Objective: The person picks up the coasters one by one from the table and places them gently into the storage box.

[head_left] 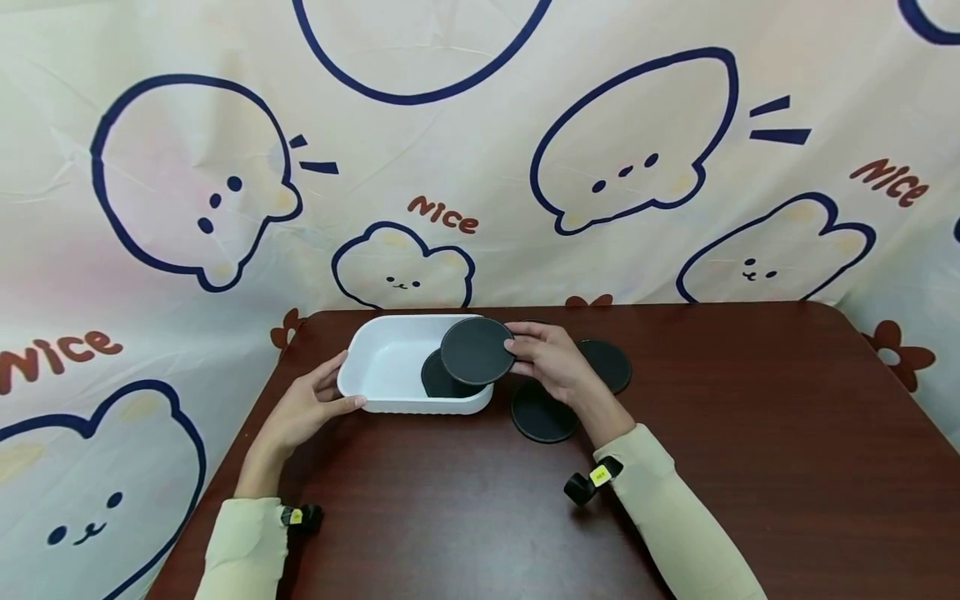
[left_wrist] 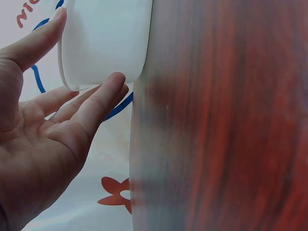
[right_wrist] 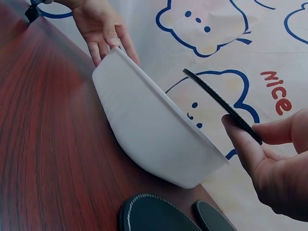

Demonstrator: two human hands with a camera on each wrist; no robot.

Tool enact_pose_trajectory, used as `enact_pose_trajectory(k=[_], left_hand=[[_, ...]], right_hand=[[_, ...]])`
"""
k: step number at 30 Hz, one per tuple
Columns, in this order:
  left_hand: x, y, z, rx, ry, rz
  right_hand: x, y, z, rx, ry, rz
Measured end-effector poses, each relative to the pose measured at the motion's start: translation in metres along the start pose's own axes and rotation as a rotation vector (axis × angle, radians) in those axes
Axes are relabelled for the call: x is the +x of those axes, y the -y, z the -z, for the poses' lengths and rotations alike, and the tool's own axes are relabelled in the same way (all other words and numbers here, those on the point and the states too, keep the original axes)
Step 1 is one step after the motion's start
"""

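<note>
Disc, black, flat and round with pale stitching along its edge, lies on the brown table just right of the white tray. Left of the tray, the left hand is spread wide, its fingers nearly straight and touching that end. A held disc, thin and equally dark, is above the tray's right end, its right edge pinched between thumb and fingers of the right hand. An inner disc rests inside the tray at its right, partly covered by the held one; a farther disc lies on the table to the tray's right. The head view shows the tray's inside, while the right wrist view shows only its tapering outer wall and the held disc nearly edge-on; the left wrist view shows fingers at the tray's outer end. Counted: one tray, two hands, four clear discs; a dark sliver beyond the right hand is too hidden to tell. Behind the tray hangs a pale cloth printed with blue-outlined animals.
</note>
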State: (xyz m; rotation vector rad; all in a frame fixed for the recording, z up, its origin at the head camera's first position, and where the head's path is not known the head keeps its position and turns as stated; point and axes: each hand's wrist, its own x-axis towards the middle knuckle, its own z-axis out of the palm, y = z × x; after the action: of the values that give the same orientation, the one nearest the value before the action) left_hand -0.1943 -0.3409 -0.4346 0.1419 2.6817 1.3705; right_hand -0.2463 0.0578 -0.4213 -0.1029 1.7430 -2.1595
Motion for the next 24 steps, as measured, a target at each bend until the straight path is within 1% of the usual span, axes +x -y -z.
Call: enact_pose_trajectory(k=[8,14,20,24], left_hand=[[-0.002,0.000,0.001,0.004,0.000,0.012],[-0.001,0.000,0.001,0.004,0.001,0.005],[0.000,0.000,0.000,0.003,0.007,0.004],[0.000,0.001,0.001,0.006,0.007,0.004]], right_hand=[[0.013,-0.003,-0.022,0.029,-0.002,-0.025],[0.018,-0.004,-0.036,0.043,-0.002,-0.019],[0.021,-0.005,-0.045,0.041,-0.015,-0.012],[0.021,-0.005,-0.047,0.018,-0.024,-0.016]])
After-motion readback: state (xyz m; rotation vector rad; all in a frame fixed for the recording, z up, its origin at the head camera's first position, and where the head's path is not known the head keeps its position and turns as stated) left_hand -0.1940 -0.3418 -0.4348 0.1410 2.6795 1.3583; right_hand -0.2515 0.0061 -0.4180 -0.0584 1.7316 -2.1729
